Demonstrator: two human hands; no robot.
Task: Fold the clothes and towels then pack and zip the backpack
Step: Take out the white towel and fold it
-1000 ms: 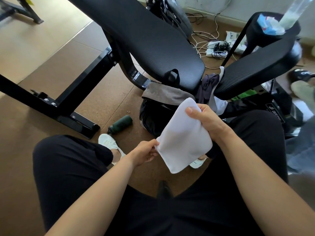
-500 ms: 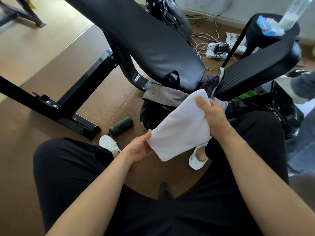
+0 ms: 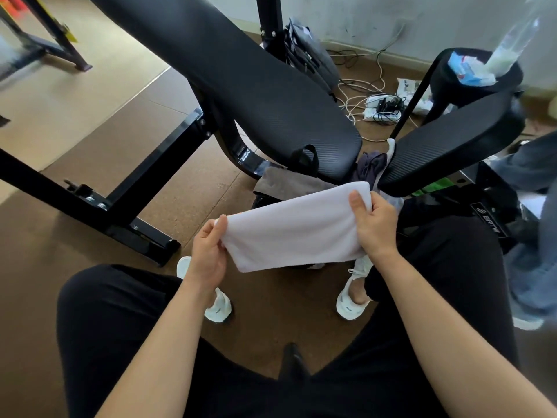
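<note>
Since a moment ago both hands have drawn apart, so the white towel [image 3: 295,230] now stretches out flat between them instead of hanging bunched. The left hand [image 3: 208,251] pinches its end at 9 o'clock between thumb and fingers. The right hand [image 3: 375,224] grips the end at 3 o'clock, thumb on top. It hangs in the air above the person's knees. At 12 o'clock from it, a grey cloth [image 3: 289,182] and a dark garment [image 3: 372,165] lie beside a black padded seat [image 3: 271,95]. White shoes [image 3: 351,303] stand on the brown floor [image 3: 180,182] at 6 o'clock.
</note>
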